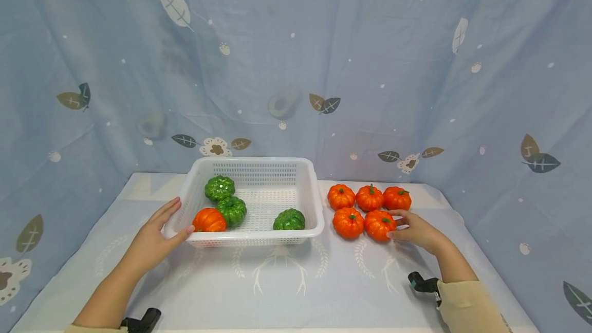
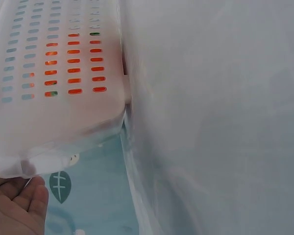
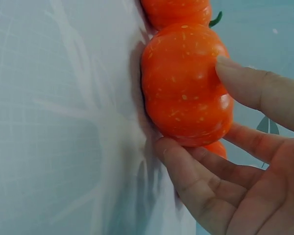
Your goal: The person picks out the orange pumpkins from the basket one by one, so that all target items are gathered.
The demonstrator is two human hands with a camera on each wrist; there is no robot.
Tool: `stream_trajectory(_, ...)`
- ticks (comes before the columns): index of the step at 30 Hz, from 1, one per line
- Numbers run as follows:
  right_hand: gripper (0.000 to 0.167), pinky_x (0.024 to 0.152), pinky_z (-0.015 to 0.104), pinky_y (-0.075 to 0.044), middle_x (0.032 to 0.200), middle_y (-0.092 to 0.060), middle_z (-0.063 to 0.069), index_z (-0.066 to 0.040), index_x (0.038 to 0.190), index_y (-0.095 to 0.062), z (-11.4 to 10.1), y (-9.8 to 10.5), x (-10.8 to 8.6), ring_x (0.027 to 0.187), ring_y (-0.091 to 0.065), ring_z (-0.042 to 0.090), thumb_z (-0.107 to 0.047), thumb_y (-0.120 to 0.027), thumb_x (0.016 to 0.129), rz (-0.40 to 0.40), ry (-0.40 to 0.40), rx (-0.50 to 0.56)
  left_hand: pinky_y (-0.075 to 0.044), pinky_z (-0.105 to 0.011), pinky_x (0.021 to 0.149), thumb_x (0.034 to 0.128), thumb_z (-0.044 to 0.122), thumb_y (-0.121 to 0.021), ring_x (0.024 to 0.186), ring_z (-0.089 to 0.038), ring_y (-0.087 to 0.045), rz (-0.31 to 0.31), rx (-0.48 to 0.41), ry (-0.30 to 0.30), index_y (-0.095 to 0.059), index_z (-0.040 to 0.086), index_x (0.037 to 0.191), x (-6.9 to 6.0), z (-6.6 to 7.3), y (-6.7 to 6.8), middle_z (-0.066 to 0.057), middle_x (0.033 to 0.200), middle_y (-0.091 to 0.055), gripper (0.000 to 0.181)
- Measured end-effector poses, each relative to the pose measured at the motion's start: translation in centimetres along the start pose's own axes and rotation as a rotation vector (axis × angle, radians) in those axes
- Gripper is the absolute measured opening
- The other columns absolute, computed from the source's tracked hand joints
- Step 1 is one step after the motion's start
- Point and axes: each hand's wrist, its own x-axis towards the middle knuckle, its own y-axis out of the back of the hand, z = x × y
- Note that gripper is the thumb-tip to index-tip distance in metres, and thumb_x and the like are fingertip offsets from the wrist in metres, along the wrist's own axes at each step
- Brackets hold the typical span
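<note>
A white plastic basket holds an orange pumpkin and three green pumpkins. My left hand touches the basket's rim at its front left corner, fingers spread along the left side. The left wrist view shows those fingers by the rim; the thumb is hidden there. To the right of the basket, my right hand holds the nearest right orange pumpkin of a small group, thumb on one side and fingers on the other. That pumpkin sits on the table beside the others.
Several other orange pumpkins stand close together in two rows on the white patterned tablecloth. A blue printed curtain hangs behind the table and along both sides. Black wrist devices are worn at both sleeves.
</note>
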Motion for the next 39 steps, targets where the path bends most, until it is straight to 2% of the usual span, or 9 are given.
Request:
stream_trajectory(9,0.074,0.091,0.049,-0.055,0.13,-0.054,0.031,0.009,0.145,-0.038,-0.7,0.2,-0.5,0.116,-0.055,0.042,-0.019,-0.077,0.088,-0.024,0.036,-0.044,-0.037,-0.077,0.093,0.0914,0.049,-0.069,0.138,-0.057,-0.03,0.003,0.0,0.004,-0.027,0.002,0.157,0.0,0.0,-0.1,-0.024,0.162,-0.023,0.091)
stream_trajectory(16,0.07,0.094,0.056,-0.052,0.135,-0.054,0.028,0.003,0.146,-0.043,-2.4,1.0,-1.2,0.118,-0.056,0.044,-0.03,-0.073,0.092,0.01,0.067,-0.118,-0.036,-0.078,0.091,0.0914,0.049,-0.069,0.137,-0.058,-0.03,0.013,-0.005,-0.001,-0.026,0.003,0.157,0.0,0.0,-0.2,-0.025,0.161,-0.024,0.091)
stream_trajectory(23,0.074,0.094,0.059,-0.051,0.14,-0.047,0.033,0.006,0.147,-0.04,-5.4,1.5,-2.4,0.124,-0.05,0.053,-0.037,-0.07,0.094,0.044,0.075,-0.179,-0.032,-0.078,0.099,0.0919,0.048,-0.069,0.138,-0.056,-0.03,0.015,-0.006,-0.006,-0.027,0.002,0.157,0.1,-0.2,-0.2,-0.023,0.162,-0.024,0.09)
stream_trajectory(28,0.068,0.096,0.061,-0.049,0.144,-0.048,0.027,0.001,0.147,-0.043,-8.5,1.2,-3.5,0.126,-0.05,0.049,-0.036,-0.068,0.096,0.096,0.188,-0.238,-0.032,-0.078,0.098,0.0921,0.048,-0.069,0.138,-0.057,-0.03,0.015,-0.006,-0.013,-0.027,0.002,0.157,0.0,-0.2,-0.2,-0.023,0.162,-0.024,0.09)
stream_trajectory(32,0.062,0.098,0.06,-0.049,0.145,-0.05,0.021,-0.003,0.144,-0.048,-11.5,0.2,-4.4,0.125,-0.053,0.046,-0.035,-0.069,0.095,0.153,0.274,-0.246,-0.034,-0.078,0.097,0.0919,0.048,-0.069,0.137,-0.057,-0.031,0.019,-0.004,-0.011,-0.028,0.002,0.157,0.0,-0.2,-0.2,-0.024,0.161,-0.024,0.09)
stream_trajectory(39,0.054,0.096,0.056,-0.052,0.138,-0.056,0.013,-0.011,0.14,-0.056,-15.3,-2.6,-4.0,0.12,-0.058,0.038,-0.031,-0.073,0.093,0.221,0.327,-0.224,-0.033,-0.078,0.097,0.0917,0.046,-0.07,0.137,-0.057,-0.031,0.027,-0.004,-0.015,-0.028,0.001,0.156,0.1,-0.3,-0.4,-0.023,0.161,-0.025,0.089)
